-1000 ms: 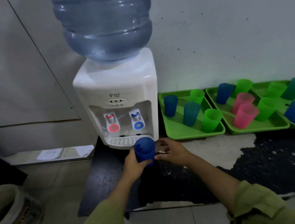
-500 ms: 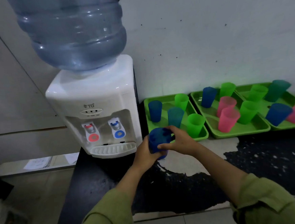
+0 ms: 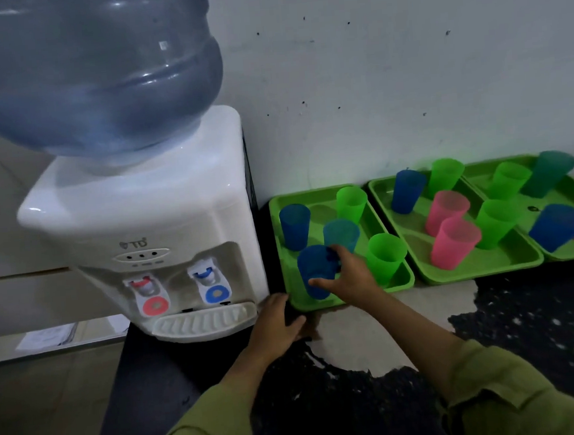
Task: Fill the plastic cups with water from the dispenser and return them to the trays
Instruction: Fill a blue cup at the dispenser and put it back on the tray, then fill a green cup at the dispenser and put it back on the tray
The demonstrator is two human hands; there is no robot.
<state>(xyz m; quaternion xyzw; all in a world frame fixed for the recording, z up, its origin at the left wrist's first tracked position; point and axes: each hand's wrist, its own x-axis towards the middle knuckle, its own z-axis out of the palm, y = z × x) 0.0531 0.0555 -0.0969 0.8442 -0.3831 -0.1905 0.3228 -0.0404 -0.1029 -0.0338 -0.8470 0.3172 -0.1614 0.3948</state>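
Observation:
A white water dispenser (image 3: 163,234) with a large blue bottle (image 3: 88,71) stands at the left, with a red tap (image 3: 147,290) and a blue tap (image 3: 208,278). My right hand (image 3: 347,276) grips a blue plastic cup (image 3: 315,271) upright at the front left corner of the nearest green tray (image 3: 400,278). That tray also holds another blue cup (image 3: 295,227), a teal cup (image 3: 342,233) and two green cups. My left hand (image 3: 277,324) rests on the dark counter beside the tray's front left corner, fingers loosely bent, holding nothing.
Two more green trays (image 3: 488,263) to the right carry several blue, pink, green and teal cups. They stand against a white wall. The counter (image 3: 357,345) is dark with a pale worn patch. Floor tiles and papers (image 3: 47,335) lie at the left.
The blue cup went from in front of the dispenser rightward onto the nearest tray. My left hand let go of it and dropped to the counter; the right hand still holds it.

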